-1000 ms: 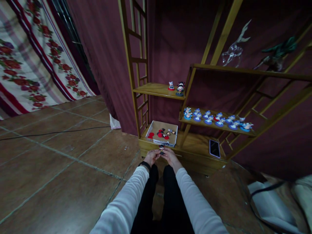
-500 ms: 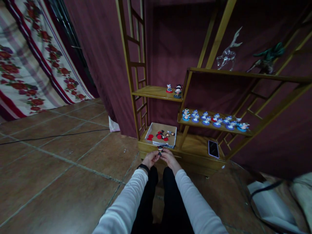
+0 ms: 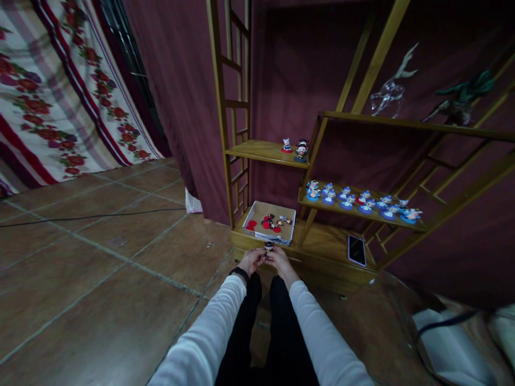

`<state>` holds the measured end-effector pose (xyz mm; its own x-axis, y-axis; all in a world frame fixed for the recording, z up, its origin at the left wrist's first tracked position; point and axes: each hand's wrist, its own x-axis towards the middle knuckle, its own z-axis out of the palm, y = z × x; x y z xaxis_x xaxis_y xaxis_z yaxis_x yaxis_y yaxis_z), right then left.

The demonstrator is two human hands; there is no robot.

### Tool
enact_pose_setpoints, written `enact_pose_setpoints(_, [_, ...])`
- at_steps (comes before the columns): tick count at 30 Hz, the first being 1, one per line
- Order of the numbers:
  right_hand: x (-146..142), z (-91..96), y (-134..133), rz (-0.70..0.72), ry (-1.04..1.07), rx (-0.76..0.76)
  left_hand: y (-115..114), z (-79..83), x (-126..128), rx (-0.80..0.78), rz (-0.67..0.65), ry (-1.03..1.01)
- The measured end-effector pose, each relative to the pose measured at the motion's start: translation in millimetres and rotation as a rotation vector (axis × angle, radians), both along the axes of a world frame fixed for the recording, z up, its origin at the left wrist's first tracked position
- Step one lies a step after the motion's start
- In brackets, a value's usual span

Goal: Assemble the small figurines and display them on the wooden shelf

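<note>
A small dark-haired figurine [image 3: 269, 246] is pinched between both my hands, just in front of the lowest shelf. My left hand [image 3: 250, 261] closes on it from the left, with a dark band at the wrist. My right hand [image 3: 278, 259] closes on it from the right. Right behind them an open cardboard box [image 3: 257, 212] holds several red and black figurine pieces. Two finished figurines [image 3: 296, 148] stand on the upper left shelf. On the middle shelf is a row of several blue-based figurines [image 3: 358, 200].
A wooden display shelf [image 3: 322, 244] stands against a maroon curtain. A phone [image 3: 357, 250] lies on its lowest board. A glass deer [image 3: 392, 88] and a green ornament [image 3: 462, 94] sit on top. A cable [image 3: 80, 217] crosses the tiled floor. White cloth lies at the lower right.
Both hands keep hold of the figurine in nearly the same spot before the box. The view has shifted slightly, so the shelf sits a little to the right.
</note>
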<state>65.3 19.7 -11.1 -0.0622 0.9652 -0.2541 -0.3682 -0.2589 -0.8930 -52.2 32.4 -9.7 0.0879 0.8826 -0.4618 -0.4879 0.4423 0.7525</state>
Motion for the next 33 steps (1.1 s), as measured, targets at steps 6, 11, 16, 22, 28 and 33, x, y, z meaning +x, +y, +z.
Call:
enact_pose_setpoints(6, [2.0,-0.4,0.6,-0.001,0.0,-0.025,1.1,-0.5,0.1,0.004,-0.013,0.025])
enact_pose_setpoints(11, [2.3,1.2,-0.1,0.006,0.009,-0.033,2.2,-1.9,0.1,0.003,-0.023,0.041])
enact_pose_setpoints(16, [1.6,3.8,-1.6,0.008,0.009,-0.03,2.7,-2.9,0.0,0.001,-0.022,0.037])
enact_pose_setpoints(22, [1.4,8.4,-2.4,0.011,0.047,-0.039,0.0,1.2,-3.5,0.014,-0.03,-0.017])
enact_pose_setpoints(28, [3.6,10.5,-2.7,0.056,0.11,-0.063,-2.3,5.6,-6.7,0.007,-0.009,-0.049])
enact_pose_setpoints(33, [4.9,10.6,-4.2,0.035,0.126,-0.055,-2.6,7.0,-6.7,-0.009,0.005,-0.065])
